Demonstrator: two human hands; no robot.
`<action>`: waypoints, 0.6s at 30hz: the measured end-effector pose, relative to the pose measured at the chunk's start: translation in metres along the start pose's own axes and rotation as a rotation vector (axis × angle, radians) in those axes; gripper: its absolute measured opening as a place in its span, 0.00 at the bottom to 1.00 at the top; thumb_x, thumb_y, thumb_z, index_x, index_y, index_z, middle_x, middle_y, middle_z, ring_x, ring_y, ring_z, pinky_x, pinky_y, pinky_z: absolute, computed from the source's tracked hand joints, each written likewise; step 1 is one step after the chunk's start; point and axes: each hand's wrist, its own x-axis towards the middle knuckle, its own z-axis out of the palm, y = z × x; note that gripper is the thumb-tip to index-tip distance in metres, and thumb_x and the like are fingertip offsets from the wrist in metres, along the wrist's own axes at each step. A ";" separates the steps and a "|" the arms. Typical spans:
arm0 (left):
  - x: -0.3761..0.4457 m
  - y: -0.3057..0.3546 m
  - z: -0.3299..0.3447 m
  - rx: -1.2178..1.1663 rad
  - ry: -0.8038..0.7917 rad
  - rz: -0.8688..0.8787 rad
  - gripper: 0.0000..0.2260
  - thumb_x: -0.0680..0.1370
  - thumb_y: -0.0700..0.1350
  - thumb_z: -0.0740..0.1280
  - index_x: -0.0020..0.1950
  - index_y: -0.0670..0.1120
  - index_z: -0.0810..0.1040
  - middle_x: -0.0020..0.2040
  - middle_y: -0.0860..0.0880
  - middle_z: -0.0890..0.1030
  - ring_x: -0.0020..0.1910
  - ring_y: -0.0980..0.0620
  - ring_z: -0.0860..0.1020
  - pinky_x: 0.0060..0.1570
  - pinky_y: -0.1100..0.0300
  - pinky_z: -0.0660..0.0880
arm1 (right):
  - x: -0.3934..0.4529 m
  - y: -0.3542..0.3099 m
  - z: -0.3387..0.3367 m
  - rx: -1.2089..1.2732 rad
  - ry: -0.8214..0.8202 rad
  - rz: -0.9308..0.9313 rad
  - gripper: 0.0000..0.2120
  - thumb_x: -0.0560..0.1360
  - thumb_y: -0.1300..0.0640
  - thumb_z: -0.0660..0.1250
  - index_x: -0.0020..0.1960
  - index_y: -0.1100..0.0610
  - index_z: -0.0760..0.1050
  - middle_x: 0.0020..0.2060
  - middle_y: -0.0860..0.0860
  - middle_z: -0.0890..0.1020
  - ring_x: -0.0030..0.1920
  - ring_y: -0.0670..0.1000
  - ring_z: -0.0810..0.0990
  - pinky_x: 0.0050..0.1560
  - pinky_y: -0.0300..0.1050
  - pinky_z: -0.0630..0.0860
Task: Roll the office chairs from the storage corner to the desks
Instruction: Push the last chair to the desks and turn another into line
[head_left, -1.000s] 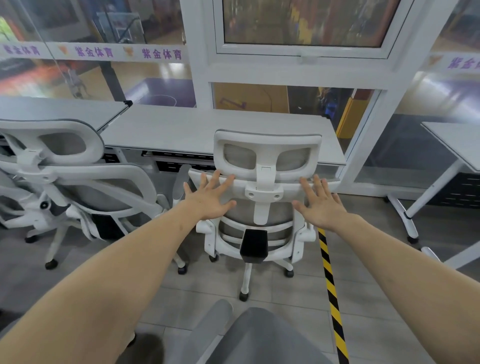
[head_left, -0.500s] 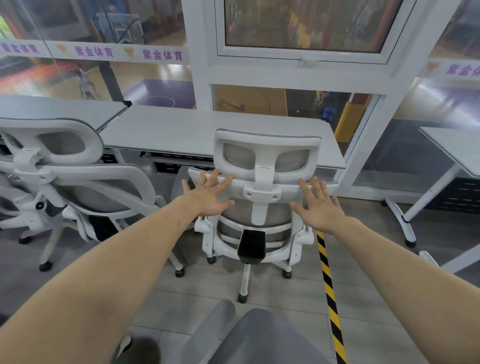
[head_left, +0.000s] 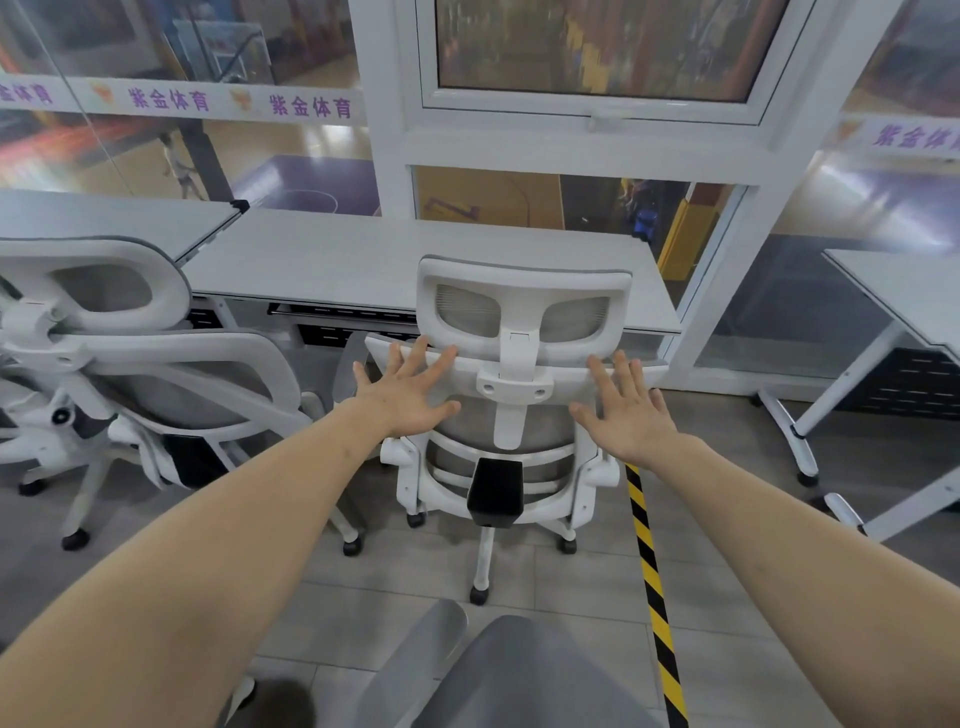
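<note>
My left hand (head_left: 404, 396) and right hand (head_left: 628, 410) are both spread open at the back of the white chair (head_left: 519, 374), gripping nothing. The chair faces the desk (head_left: 363, 265), its headrest at the desk's near edge.

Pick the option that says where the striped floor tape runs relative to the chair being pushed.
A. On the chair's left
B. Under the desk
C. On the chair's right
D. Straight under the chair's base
C: the tape runs along the floor on the right of the chair, starting below the right hand and heading toward the camera, clear of the chair's base.
</note>
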 end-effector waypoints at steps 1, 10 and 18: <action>0.001 -0.001 0.001 0.000 0.003 -0.001 0.36 0.80 0.72 0.54 0.79 0.71 0.32 0.82 0.55 0.29 0.82 0.42 0.31 0.72 0.22 0.39 | 0.000 -0.001 0.000 -0.003 0.002 0.000 0.38 0.82 0.31 0.49 0.83 0.40 0.34 0.83 0.52 0.32 0.82 0.56 0.30 0.81 0.65 0.41; 0.001 0.002 0.003 0.003 0.002 -0.007 0.37 0.80 0.72 0.55 0.79 0.70 0.32 0.82 0.55 0.28 0.81 0.42 0.30 0.73 0.22 0.40 | 0.000 -0.002 0.003 -0.021 0.016 0.003 0.38 0.82 0.31 0.49 0.83 0.41 0.34 0.82 0.52 0.31 0.82 0.56 0.30 0.81 0.65 0.41; -0.014 0.018 -0.005 0.110 -0.031 -0.002 0.41 0.82 0.67 0.57 0.83 0.59 0.32 0.82 0.47 0.29 0.83 0.41 0.36 0.76 0.26 0.45 | -0.012 -0.019 -0.010 -0.052 -0.084 0.072 0.45 0.81 0.36 0.60 0.82 0.41 0.29 0.81 0.54 0.29 0.82 0.62 0.33 0.80 0.70 0.47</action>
